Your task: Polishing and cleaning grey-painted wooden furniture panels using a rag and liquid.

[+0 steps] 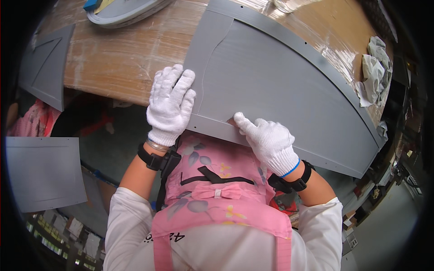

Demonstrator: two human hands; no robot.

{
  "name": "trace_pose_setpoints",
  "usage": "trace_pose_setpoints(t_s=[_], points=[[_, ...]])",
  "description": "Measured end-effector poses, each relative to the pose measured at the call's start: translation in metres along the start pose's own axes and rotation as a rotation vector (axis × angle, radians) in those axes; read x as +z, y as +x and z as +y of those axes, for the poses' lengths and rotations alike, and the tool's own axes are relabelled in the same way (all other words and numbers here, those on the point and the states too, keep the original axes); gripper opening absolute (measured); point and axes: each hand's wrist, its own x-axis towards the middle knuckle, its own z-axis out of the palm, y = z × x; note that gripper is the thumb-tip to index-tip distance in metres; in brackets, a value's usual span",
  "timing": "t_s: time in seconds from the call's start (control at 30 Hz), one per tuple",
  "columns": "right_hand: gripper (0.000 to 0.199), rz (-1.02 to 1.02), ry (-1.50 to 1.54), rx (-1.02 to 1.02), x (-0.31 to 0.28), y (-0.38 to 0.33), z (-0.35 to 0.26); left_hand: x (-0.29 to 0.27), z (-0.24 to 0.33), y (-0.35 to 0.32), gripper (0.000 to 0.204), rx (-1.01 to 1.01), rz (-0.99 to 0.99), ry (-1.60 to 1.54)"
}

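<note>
A large grey framed panel (280, 86) lies on the table, its near rail towards my body. My left hand (171, 101), in a white knitted glove, rests at the panel's left edge with its fingers stretched out. My right hand (270, 140), gloved the same way, is closed at the near rail, index finger pointing to the inner edge of the frame. A small brownish piece (231, 121) peeks out by that fingertip; its kind is too small to make out. A thin wavy line runs down the panel's left part.
The table (122, 58) is brown and wrapped in clear film. A round grey piece (122, 16) lies at the far left, and crumpled pale cloths (375, 74) at the right. More grey panels (47, 174) stand on the left, one leaning at the table's edge.
</note>
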Motion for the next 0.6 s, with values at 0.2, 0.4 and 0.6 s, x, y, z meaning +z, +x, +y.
trace_pose_setpoints(t_s=[0.2, 0.4, 0.6], points=[[0.05, -0.012, -0.065, 0.012, 0.0055, 0.0008, -0.0014, 0.0008, -0.0002, -0.0004, 0.041, -0.003, -0.014, 0.027], [0.053, -0.109, -0.061, 0.09, 0.0045, -0.0009, -0.0004, 0.0003, 0.0001, 0.0006, 0.041, 0.003, 0.002, 0.006], [0.054, -0.056, -0.063, 0.044, 0.0064, -0.0014, -0.0001, -0.0004, 0.0018, 0.0001, 0.041, -0.011, -0.014, 0.029]])
